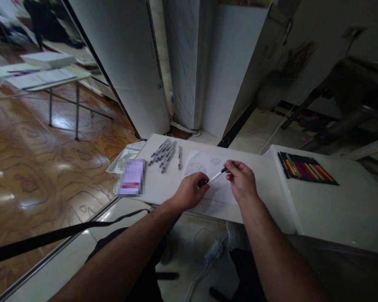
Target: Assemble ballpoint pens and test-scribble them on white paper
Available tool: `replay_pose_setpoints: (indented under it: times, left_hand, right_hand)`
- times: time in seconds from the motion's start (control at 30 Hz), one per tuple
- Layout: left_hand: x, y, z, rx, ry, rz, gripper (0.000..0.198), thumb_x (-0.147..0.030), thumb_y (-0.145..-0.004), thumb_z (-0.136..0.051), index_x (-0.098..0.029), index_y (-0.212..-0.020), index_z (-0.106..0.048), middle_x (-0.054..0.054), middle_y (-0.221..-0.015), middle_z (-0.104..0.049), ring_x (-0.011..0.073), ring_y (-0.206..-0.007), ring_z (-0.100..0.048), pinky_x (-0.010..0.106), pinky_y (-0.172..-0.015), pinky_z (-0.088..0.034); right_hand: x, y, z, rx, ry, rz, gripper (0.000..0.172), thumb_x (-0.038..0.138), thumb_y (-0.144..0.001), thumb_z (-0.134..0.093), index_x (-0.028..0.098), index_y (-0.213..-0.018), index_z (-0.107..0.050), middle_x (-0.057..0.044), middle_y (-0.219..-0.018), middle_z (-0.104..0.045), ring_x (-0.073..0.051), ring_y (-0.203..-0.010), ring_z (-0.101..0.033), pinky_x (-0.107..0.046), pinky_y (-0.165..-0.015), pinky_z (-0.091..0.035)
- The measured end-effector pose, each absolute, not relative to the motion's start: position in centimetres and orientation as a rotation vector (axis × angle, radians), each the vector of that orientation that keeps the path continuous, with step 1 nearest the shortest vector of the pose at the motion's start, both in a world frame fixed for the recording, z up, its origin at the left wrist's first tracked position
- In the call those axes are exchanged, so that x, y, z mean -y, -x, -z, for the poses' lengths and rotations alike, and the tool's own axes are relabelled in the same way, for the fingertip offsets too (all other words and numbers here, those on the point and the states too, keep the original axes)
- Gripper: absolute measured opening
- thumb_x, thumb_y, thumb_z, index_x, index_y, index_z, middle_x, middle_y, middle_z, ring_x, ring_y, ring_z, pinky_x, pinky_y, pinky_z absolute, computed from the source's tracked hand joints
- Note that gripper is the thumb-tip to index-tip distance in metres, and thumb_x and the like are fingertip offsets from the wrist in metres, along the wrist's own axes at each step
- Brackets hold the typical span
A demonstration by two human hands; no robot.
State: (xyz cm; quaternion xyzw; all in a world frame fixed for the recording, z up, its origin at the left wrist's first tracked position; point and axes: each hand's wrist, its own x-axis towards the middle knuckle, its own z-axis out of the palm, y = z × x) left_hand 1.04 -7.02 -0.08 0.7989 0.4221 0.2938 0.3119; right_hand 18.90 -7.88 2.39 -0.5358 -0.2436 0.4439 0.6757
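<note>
Between my two hands, over a sheet of paper, a slim white pen with a black end is held at a slant. My left hand pinches its lower end. At the upper right, the fingers of my right hand close on the black part; whether that part is a cap I cannot tell. Beneath lies the white paper, marked with dark scribbled lines. To the left is a loose pile of several clear pens with dark ends. One single pen lies apart, between pile and paper.
A purple box, partly blurred, stands at the table's left edge. On the adjoining white surface at right, a black case shows a row of colourful pens. A small folding table stands far left. A cable runs along the floor below.
</note>
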Motion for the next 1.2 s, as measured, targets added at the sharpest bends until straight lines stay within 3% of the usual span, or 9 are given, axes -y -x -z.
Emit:
replay_pose_setpoints:
  times: [0.3,0.53,0.8,1.2]
  left_hand:
    - [7.1,-1.0,-0.4,-0.951,-1.980,-0.652,0.023,-0.020,-0.089,-0.045,-0.017,-0.101,-0.064,0.002,-0.081,-0.070,0.0140,-0.071,-0.061,0.025,-0.066,-0.044]
    - [7.0,-1.1,-0.4,-0.967,-1.914,-0.684,0.018,-0.021,-0.088,-0.045,-0.017,-0.093,-0.062,0.001,-0.079,-0.068,0.0127,-0.069,-0.058,0.023,-0.063,-0.043]
    - [7.1,-1.2,-0.1,-1.048,-2.076,-0.753,0.011,-0.019,-0.080,-0.054,-0.017,-0.090,-0.060,0.000,-0.074,-0.062,0.0121,-0.065,-0.053,0.024,-0.061,-0.040]
    - [7.3,-0.9,0.2,-1.063,-2.193,-0.748,0.016,-0.020,-0.082,-0.054,-0.018,-0.096,-0.062,0.003,-0.082,-0.064,0.0141,-0.070,-0.056,0.026,-0.065,-0.042]
  right_hand:
    - [8.2,-18.8,-2.9,0.614,1.167,-1.051,0.026,0.030,-0.060,-0.077,0.018,-0.084,-0.072,-0.005,-0.080,-0.071,-0.014,-0.071,-0.059,-0.021,-0.049,-0.038]
    - [8.3,-18.6,-3.1,0.632,1.125,-1.114,0.040,0.031,-0.063,-0.077,0.020,-0.101,-0.068,-0.005,-0.095,-0.072,-0.014,-0.078,-0.061,-0.021,-0.051,-0.041]
    - [8.0,-18.4,-2.1,0.689,1.269,-0.964,0.035,0.039,-0.059,-0.083,0.018,-0.077,-0.061,0.003,-0.064,-0.062,-0.011,-0.059,-0.055,-0.020,-0.044,-0.040]
    - [7.9,-18.3,-2.0,0.734,1.285,-0.965,0.024,0.035,-0.066,-0.076,0.018,-0.078,-0.063,0.001,-0.066,-0.061,-0.011,-0.058,-0.054,-0.021,-0.044,-0.039]
